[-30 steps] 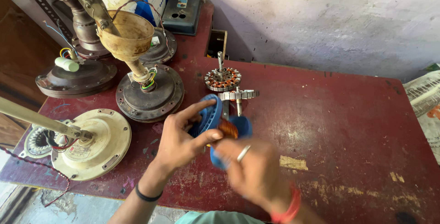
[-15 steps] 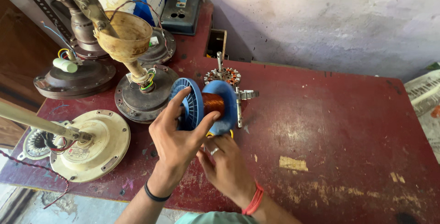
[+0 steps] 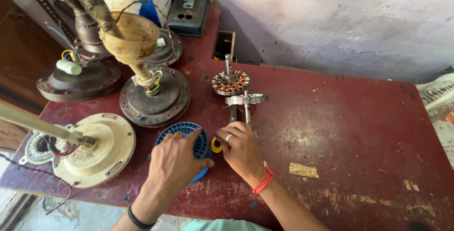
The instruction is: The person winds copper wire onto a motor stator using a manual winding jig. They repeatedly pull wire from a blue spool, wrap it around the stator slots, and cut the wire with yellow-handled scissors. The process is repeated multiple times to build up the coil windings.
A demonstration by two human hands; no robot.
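1. My left hand point(image 3: 176, 161) is lying flat on the blue spool point(image 3: 184, 139), fingers spread over its top, pressing rather than gripping.
2. My right hand point(image 3: 241, 149) sits just right of the spool, fingers curled loosely around a small yellow ring point(image 3: 216, 145) at the fingertips; can't tell how tight the hold is.
3. Just past my right hand there's a shaft point(image 3: 246, 109) lying on the red table point(image 3: 359, 131), and the copper stator point(image 3: 230, 81) a bit further out.
4. Off to my left: a cream fan motor point(image 3: 94, 148) and a dark one point(image 3: 155, 96).
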